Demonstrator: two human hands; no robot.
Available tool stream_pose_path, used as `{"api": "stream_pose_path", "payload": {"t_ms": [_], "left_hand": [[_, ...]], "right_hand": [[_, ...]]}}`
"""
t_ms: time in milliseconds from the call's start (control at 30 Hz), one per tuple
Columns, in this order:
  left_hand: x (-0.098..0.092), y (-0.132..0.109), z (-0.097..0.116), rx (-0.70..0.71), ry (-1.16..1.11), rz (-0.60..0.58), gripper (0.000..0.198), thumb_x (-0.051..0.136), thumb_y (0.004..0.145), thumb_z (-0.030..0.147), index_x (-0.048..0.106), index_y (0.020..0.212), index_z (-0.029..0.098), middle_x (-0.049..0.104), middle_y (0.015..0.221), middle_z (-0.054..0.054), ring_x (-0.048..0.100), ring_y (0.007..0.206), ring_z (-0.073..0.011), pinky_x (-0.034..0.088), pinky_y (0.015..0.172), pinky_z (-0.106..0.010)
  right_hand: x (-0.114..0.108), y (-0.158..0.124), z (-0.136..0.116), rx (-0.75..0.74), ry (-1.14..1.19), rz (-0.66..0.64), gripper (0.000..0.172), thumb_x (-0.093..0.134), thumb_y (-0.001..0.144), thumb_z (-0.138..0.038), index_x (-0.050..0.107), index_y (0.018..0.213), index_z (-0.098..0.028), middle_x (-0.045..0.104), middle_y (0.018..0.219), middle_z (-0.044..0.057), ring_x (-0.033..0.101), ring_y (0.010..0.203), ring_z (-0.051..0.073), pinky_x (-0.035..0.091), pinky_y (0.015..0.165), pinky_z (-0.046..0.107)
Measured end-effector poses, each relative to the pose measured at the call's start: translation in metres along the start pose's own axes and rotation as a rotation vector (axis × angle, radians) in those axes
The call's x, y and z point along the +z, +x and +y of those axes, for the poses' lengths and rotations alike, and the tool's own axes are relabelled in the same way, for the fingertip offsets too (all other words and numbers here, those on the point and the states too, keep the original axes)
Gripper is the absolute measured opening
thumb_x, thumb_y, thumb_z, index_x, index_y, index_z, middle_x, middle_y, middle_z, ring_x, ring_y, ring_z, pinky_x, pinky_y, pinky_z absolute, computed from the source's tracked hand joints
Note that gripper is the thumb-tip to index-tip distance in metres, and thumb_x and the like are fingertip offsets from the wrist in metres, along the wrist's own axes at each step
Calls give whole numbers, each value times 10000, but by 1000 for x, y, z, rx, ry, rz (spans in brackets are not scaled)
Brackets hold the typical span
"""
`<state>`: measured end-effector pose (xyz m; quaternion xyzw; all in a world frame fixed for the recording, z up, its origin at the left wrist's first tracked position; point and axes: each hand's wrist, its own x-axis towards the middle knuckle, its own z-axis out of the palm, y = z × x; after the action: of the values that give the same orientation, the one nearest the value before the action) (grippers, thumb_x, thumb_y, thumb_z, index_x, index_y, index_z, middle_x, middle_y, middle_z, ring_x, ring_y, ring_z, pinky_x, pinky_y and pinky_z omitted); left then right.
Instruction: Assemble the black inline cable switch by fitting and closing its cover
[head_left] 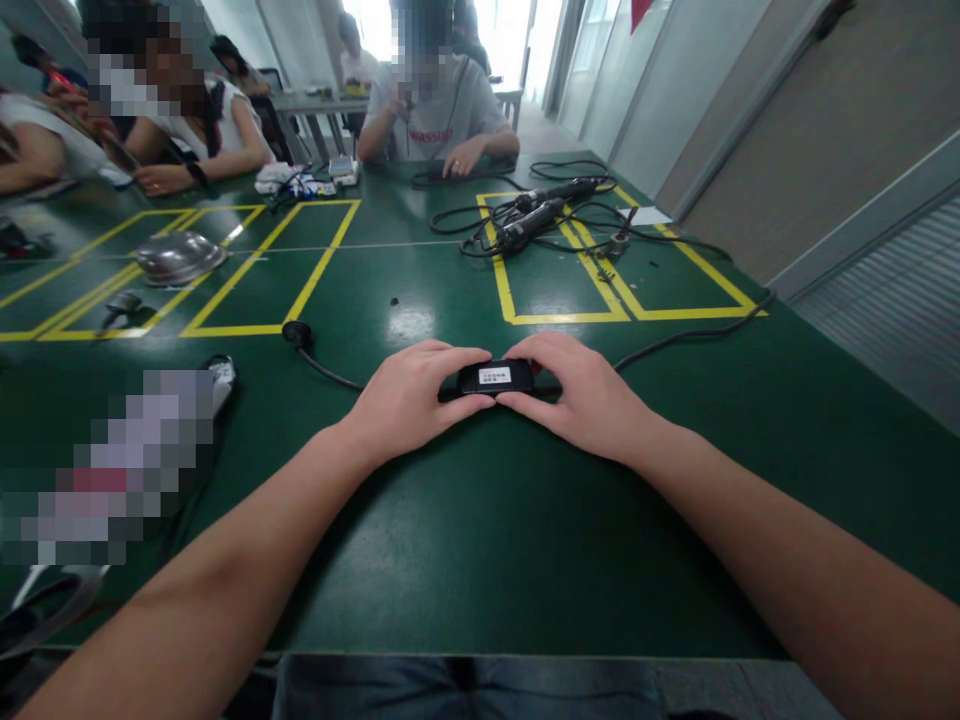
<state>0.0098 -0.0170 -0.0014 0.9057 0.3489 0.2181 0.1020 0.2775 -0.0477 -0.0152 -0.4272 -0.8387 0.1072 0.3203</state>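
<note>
A small black box with a white printed label [495, 376] and a cable at each end lies between my hands, low over the green table [420, 560]. My left hand [420, 395] grips its left end between thumb and fingers. At the right end, the thumb and fingers of my right hand [581, 395] close on it in the same way. From the left side a black cable leads to a round black plug [297, 333]. Another black cable [690, 335] runs off to the right, toward the table's edge.
Electric screwdrivers [532, 222] with tangled cords lie at the back right among yellow tape lines [570, 319]. A shiny metal bowl-like part [180, 256] sits at the left. A partly blurred long object [127, 460] lies near my left forearm. Across the table sits a person [442, 110]; others are at left.
</note>
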Motion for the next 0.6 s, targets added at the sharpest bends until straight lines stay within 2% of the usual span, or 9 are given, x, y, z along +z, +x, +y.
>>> {"api": "stream_pose_path", "payload": {"t_ms": [167,333,433,600], "left_hand": [[0,0,2,-28,9,-103,450,831,1061,416,798,1464,218,877,1266,-116,837,1144,-312,670,1076,-476],[1,1,2,-16,29,-102,465,829,1065,416,794,1475,199,878,1245,-129,839,1126,-320,677,1049,-477],[1,0,1,13,27,-68,450,829,1068,417,802,1459,195,880,1239,-128,838,1118,-311,675,1045,-464],[-2,-1,2,33,7,66,491,818,1076,488,795,1477,205,878,1288,-121,822,1193,-306,660,1091,-455]], "right_hand": [[0,0,3,56,-8,-151,247,837,1036,-404,790,1213,-239,837,1233,131,761,1131,353,633,1028,539],[1,0,3,64,-16,-154,252,829,1043,-403,796,1222,-229,843,1196,128,766,1102,345,634,995,516],[1,0,2,28,-18,-120,237,822,1046,-402,789,1204,-228,844,1189,125,766,1089,341,628,993,511],[-3,-1,-4,-19,-36,41,259,805,1058,-415,789,1245,-237,841,1211,130,774,1133,355,620,1029,515]]}}
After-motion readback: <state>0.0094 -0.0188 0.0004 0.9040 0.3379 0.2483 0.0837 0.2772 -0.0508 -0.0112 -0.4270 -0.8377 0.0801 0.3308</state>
